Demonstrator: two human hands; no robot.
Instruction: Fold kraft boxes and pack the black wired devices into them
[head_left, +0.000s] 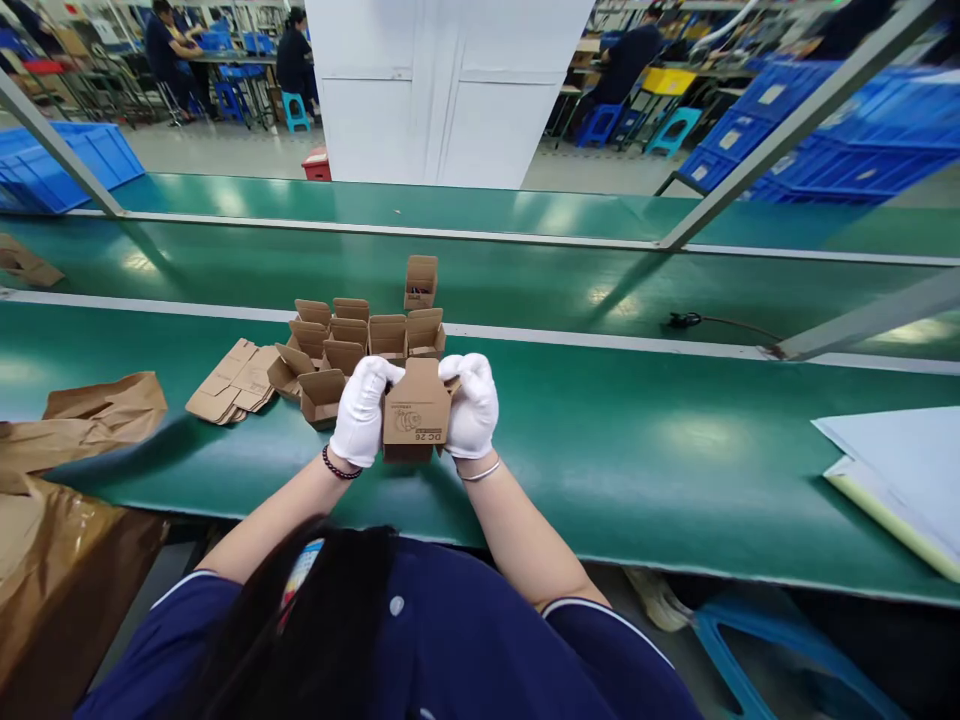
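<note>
The little box (417, 412) is pinched between my left hand (362, 410) and right hand (470, 405). Open boxes (352, 345) sit just behind; flat cardboard (232, 380) lies left.

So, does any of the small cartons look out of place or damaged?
One open carton stands alone on the far belt lane, apart from the cluster of open cartons. None looks damaged, including the carton held between left hand and right hand.

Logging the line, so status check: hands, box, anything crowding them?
Left hand and right hand, both gloved, grip the small carton. Cluster of open cartons just behind; flat blanks to the left. Nothing blocks them.
</note>
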